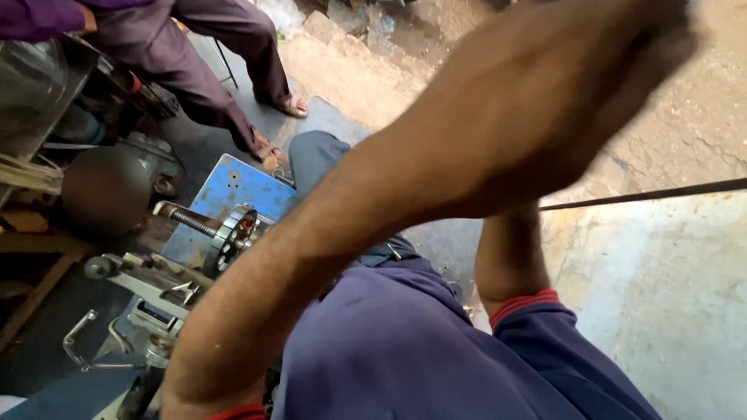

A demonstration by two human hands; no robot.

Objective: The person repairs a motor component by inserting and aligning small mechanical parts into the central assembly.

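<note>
Steel toothed wheel [232,237] on threaded spindle [191,223] sits left, by blue plate [233,190]. Our L hand [622,54] is blurred top-right, grip can't tell; R hand hidden behind it. Thin dark rod [646,194] runs right, below L hand: prob. light, stiff but whippy; we'd grab near inner end.

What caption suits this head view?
Raised forearm crosses above a blue metal machine with a threaded shaft.

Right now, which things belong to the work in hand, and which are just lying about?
In hand:
- left arm, raised across the view, hand blurred
- right arm
- thin metal rod running from behind the arms
- toothed wheel on a threaded shaft

Lying about:
- blue metal plate
- another person's sandalled feet
- rubble
</note>
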